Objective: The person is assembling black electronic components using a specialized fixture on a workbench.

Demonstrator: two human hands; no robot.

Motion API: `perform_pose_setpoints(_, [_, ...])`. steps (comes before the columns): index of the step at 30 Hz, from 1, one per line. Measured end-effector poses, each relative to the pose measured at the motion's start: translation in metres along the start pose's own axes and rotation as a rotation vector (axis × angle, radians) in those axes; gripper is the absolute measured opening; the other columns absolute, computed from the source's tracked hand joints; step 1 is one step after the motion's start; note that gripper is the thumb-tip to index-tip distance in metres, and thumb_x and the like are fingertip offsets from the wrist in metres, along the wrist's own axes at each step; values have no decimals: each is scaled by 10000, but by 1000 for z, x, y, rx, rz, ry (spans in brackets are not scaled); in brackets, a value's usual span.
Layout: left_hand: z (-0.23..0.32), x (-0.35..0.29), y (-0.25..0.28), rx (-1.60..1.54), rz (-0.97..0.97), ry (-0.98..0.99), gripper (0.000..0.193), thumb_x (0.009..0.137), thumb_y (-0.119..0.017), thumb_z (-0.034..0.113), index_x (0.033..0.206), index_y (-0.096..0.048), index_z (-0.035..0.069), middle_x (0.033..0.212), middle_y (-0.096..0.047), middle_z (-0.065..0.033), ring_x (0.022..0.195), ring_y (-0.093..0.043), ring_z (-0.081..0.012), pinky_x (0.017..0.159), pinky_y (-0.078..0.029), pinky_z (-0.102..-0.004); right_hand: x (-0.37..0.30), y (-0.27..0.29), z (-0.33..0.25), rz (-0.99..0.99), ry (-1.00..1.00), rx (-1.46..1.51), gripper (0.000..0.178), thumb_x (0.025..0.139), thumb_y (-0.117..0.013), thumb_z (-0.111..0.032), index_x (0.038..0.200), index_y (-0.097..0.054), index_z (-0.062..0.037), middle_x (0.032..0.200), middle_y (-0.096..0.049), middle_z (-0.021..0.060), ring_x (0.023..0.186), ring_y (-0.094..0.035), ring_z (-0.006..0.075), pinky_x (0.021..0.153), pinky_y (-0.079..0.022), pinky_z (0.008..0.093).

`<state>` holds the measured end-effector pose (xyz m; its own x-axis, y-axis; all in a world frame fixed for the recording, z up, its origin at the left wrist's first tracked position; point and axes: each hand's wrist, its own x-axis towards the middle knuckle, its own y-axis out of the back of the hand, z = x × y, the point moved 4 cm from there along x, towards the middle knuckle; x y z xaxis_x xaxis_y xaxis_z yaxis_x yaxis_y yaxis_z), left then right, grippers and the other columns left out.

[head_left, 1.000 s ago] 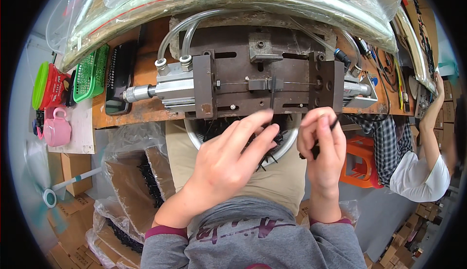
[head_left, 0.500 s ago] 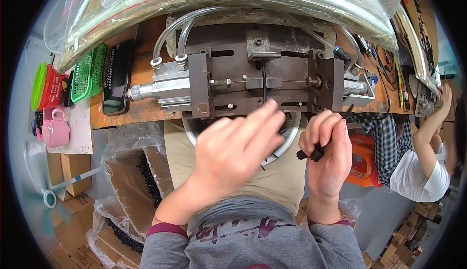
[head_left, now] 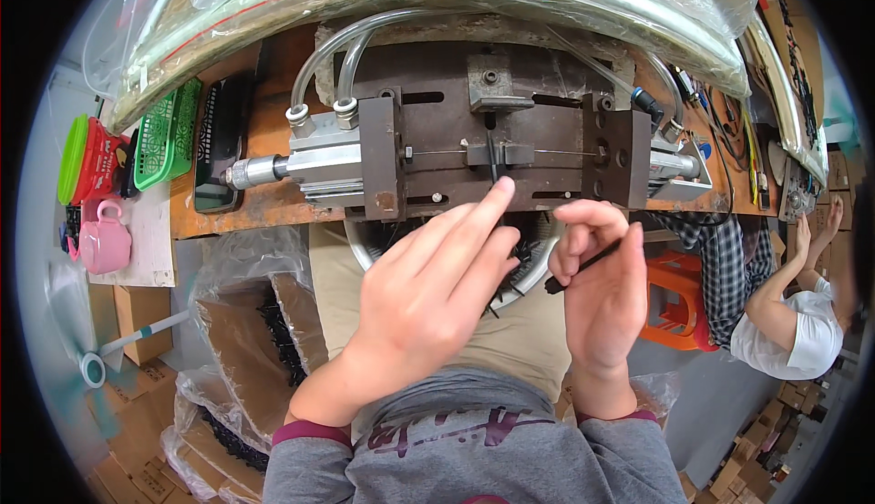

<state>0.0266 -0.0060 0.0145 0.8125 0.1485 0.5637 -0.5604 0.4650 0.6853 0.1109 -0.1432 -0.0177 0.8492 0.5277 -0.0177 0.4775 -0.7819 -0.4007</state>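
Note:
At the middle of a dark metal clamping fixture [head_left: 437,125], a thin black rod-like piece [head_left: 493,150] lies in the small centre block. My left hand [head_left: 424,290] reaches up to its near end, index finger stretched along it. The fingertips seem to pinch the piece, though my thumb is hidden beneath. My right hand [head_left: 603,294] is raised to the right, palm partly turned up. Across its fingers lies another slim black piece [head_left: 592,265] with a thicker lower end, held by the curled fingers. Thin metal pins point at the block from both sides.
Air cylinders with clear hoses [head_left: 319,59] flank the fixture. Below it, a round container [head_left: 360,247] of black pieces sits at my lap. Green basket [head_left: 169,139], pink cup [head_left: 105,240] and phone-like black tray [head_left: 221,144] stand left. A co-worker [head_left: 793,322] sits right.
My left fingers have settled at the black piece, which tilts slightly now. The side bolts have drawn back outward. My right hand's fingers have loosened and its black piece has shifted.

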Motion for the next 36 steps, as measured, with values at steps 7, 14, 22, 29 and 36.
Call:
perform_pose_setpoints(7, [-9,7,-14,147,-124,1,268,742,-771,121,977,-694,18,1242,-665,-116,702,-665,-195,634,-528,-297,-2,2,-13,-20,181,-143,564,1078,-227,-312,987,-624,78,943,-481,82,768,-439,119,685,-362,260])
perform_pose_setpoints(14, [-5,8,2,-207,-105,22,374,718,-805,120,1065,-704,27,1186,-687,-120,796,-704,-205,715,-566,-298,8,3,-23,-17,69,-131,520,1089,-261,-358,902,-574,12,609,-383,-39,541,-314,49,508,-230,235])
perform_pose_setpoints(22, [10,12,48,-510,61,-40,462,639,-873,90,1076,-735,35,1109,-684,-121,874,-679,-220,725,-560,-320,58,-79,-30,-342,-127,-81,457,1075,-371,-389,899,-606,-39,647,-453,-44,550,-390,26,484,-291,186])
perform_pose_setpoints(29, [-19,4,74,-84,377,-21,396,628,-864,6,1007,-754,43,1027,-628,-83,901,-640,-229,726,-561,-306,95,-144,-38,-550,-89,-306,436,1066,-384,-375,953,-606,-17,733,-526,13,576,-471,73,486,-343,206])
perform_pose_setpoints(36, [-27,-7,85,-180,372,45,388,622,-890,81,978,-740,37,1138,-598,-120,836,-639,-171,683,-572,-273,284,-217,-73,-129,747,-1191,249,923,-526,-185,1032,-645,5,1029,-657,201,1020,-619,344,885,-485,418])
